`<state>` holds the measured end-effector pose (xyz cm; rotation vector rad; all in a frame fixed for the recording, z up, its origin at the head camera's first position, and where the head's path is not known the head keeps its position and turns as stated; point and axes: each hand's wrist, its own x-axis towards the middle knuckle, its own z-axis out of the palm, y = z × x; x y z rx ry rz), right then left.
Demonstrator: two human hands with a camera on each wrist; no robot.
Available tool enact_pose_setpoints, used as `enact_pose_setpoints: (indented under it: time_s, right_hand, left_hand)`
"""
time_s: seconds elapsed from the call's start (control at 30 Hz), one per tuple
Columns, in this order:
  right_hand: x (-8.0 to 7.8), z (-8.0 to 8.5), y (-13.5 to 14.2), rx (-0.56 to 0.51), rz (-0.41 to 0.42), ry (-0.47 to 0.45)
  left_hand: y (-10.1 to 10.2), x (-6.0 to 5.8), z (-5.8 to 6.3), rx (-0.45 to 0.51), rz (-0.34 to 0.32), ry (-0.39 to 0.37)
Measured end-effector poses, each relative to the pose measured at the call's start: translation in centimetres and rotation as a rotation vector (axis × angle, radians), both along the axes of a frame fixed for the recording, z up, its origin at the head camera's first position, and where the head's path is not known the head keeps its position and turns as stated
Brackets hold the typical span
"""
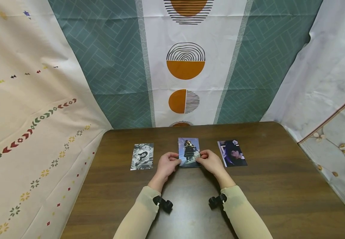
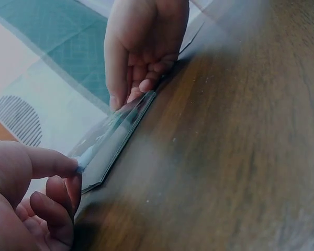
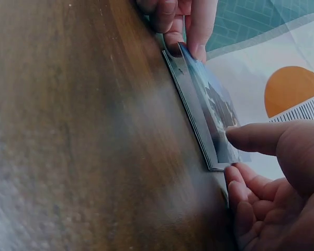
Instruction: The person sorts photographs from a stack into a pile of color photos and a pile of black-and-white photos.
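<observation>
A photo print (image 1: 188,149) of a dark-clothed figure against a blue background is in the middle of the table, at the top of a small stack of prints (image 3: 194,121). My left hand (image 1: 167,165) pinches its left edge between thumb and fingers. At the opposite edge my right hand (image 1: 212,162) does the same, its thumb on the picture side. Both wrist views show this top print tilted up from the stack, with a gap along the near edge. The stack's lower prints lie flat on the wood, their faces mostly hidden.
To the left lies a black-and-white print (image 1: 142,156), flat on the brown wooden table (image 1: 184,205). A dark purple print (image 1: 232,153) lies at a slant on the right. Patterned cloth (image 1: 118,66) hangs behind the table's far edge, with more cloth at both sides.
</observation>
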<state>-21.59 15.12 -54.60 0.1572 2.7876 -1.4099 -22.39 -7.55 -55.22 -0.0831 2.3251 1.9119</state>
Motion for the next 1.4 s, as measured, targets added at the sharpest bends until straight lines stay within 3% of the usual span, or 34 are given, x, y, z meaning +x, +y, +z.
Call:
enact_pose_setpoints:
  time_s: [0.2, 0.8, 1.27, 1.4]
  right_hand:
    - [0.0, 0.2, 0.0, -0.063, -0.002, -0.017]
    - [0.2, 0.8, 1.0, -0.098, 0.090, -0.014]
    - [0.9, 1.9, 5.9, -0.052, 0.096, -0.026]
    - [1.1, 2.0, 7.6, -0.047, 0.088, -0.022]
  left_hand:
    - [-0.1, 0.0, 0.0, 0.011, -0.009, 0.004]
    - [0.3, 0.8, 0.4, 0.029, -0.007, 0.025]
    - [5.3, 1.6, 1.5, 0.037, -0.044, 0.121]
    - [7.0, 1.5, 1.5, 0.041, -0.071, 0.116]
